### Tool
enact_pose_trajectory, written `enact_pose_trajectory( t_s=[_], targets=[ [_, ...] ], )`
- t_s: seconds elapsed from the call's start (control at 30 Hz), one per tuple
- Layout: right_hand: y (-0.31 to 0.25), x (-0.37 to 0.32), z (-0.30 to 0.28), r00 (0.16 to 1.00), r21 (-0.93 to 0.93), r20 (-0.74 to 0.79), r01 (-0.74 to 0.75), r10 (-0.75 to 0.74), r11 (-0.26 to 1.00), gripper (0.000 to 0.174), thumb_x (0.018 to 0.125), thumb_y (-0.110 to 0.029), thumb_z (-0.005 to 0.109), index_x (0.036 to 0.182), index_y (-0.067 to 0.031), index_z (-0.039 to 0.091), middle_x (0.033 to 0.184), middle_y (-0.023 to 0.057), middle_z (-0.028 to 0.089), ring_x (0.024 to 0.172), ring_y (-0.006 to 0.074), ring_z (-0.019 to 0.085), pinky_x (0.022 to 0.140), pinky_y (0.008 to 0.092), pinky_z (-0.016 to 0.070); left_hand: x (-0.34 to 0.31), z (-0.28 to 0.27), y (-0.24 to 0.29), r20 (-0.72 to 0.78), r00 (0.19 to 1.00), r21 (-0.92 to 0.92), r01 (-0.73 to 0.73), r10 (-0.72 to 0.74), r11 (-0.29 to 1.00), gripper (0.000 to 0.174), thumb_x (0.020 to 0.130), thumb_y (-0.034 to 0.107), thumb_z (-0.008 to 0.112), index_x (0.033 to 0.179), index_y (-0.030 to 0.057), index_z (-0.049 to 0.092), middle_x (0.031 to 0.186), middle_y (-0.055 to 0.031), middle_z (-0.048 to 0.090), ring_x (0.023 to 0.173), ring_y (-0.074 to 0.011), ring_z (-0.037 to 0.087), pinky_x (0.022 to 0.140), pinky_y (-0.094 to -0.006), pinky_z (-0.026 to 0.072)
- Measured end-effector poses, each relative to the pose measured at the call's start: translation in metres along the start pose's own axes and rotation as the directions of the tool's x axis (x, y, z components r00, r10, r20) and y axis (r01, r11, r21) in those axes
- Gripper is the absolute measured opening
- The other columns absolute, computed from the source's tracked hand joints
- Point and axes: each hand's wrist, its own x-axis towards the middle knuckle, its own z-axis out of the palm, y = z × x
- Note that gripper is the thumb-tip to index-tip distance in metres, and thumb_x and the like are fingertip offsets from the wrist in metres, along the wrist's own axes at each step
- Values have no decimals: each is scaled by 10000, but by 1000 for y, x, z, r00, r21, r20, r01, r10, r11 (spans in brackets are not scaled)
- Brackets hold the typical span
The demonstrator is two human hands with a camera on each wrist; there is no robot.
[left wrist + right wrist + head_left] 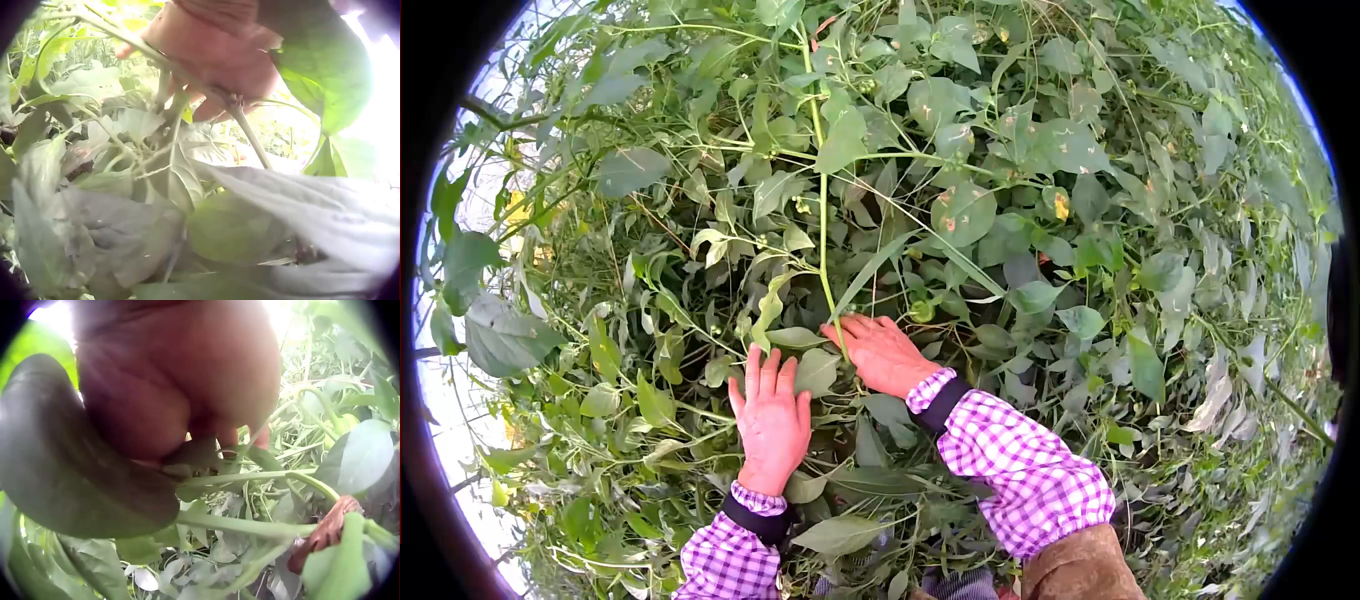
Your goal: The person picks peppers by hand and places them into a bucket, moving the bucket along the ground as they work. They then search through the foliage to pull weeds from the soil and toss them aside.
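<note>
In the head view my left hand [775,420] reaches forward over the foliage, fingers straight and spread, back up. Its fingertips are beside a broad leaf [816,371]. To its right, my right hand [885,355] reaches left among the leaves. A long green stem [824,240] runs down across its extended fingers. The right wrist view shows the right palm [181,375] above thick green stems [250,525], fingertips partly hidden by leaves. In the left wrist view, a branching stem [181,78] crosses below the left palm [206,50]. Checked purple sleeves cover both forearms.
Dense leafy plants surround both hands, some leaves spotted with brown [963,213]. A green pepper-like fruit [921,311] hangs just beyond the right hand. One dry brown leaf [326,532] is caught on a stem. A pale grid [460,440] shows at the left edge.
</note>
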Motion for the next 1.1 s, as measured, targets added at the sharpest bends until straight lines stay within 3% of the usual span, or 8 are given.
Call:
enact_pose_trajectory(
  t_s=[0.4,0.67,0.73,0.8,0.83,0.93,1.0,1.1],
  targets=[
    [51,21,-70,922,296,-181,-283,344,913,205,803,-19,573,994,8,642,898,181,655,850,323,647,730,365,518,-14,24,-5,93,996,-296,19,9,955,487,767,175,665,1198,-13,538,1156,-132,486,1158,-319,425,945,-426,371],
    [78,108,-3,850,-310,413,-206,326,928,204,792,-149,540,865,-5,666,870,196,665,825,374,638,757,411,520,-26,25,-11,85,996,-440,56,-20,896,511,726,26,651,1211,-58,515,1138,-163,481,1107,-342,437,940,-400,403],
    [90,120,28,746,-451,203,-503,634,737,188,787,-168,552,846,-40,677,815,158,667,809,330,651,714,409,533,-26,27,-13,90,996,-467,68,-29,882,517,724,26,652,1214,-61,513,1147,-170,478,1117,-347,433,946,-407,401],
    [194,114,120,913,-516,-131,-396,387,760,151,764,-177,591,815,-76,691,794,121,672,776,314,655,646,412,541,-29,30,-14,122,992,-432,73,-21,899,541,757,144,673,1234,-37,494,1206,-146,461,1178,-322,410,932,-419,394],
    [131,130,62,682,-430,213,-578,700,694,340,904,-212,499,1131,13,613,1144,180,622,1019,311,624,794,415,513,-29,32,-15,116,993,-452,68,-17,889,542,752,126,660,1238,-41,485,1210,-146,458,1187,-321,405,945,-420,389],
    [136,139,104,461,-58,-64,-887,885,458,368,895,-244,505,1161,-10,606,1187,229,582,1109,344,567,861,418,492,-32,38,-18,136,991,-495,73,-6,866,547,742,100,644,1243,-43,478,1214,-146,455,1193,-320,402,949,-420,385],
    [167,162,102,451,-463,583,-499,676,733,427,905,-291,473,1270,-76,528,1347,185,461,1236,343,447,1014,446,377,-33,38,-17,139,990,-496,92,-26,864,520,747,84,616,1233,-48,487,1208,-147,464,1190,-317,408,945,-418,385],
    [207,154,144,609,-423,437,-510,662,749,443,916,-305,460,1301,-89,492,1371,173,435,1250,336,426,1030,452,355,-33,40,-17,111,993,-538,94,-39,838,490,684,-1,617,1152,-94,502,1176,-183,469,1147,-371,422,928,-442,407]
  ],
)
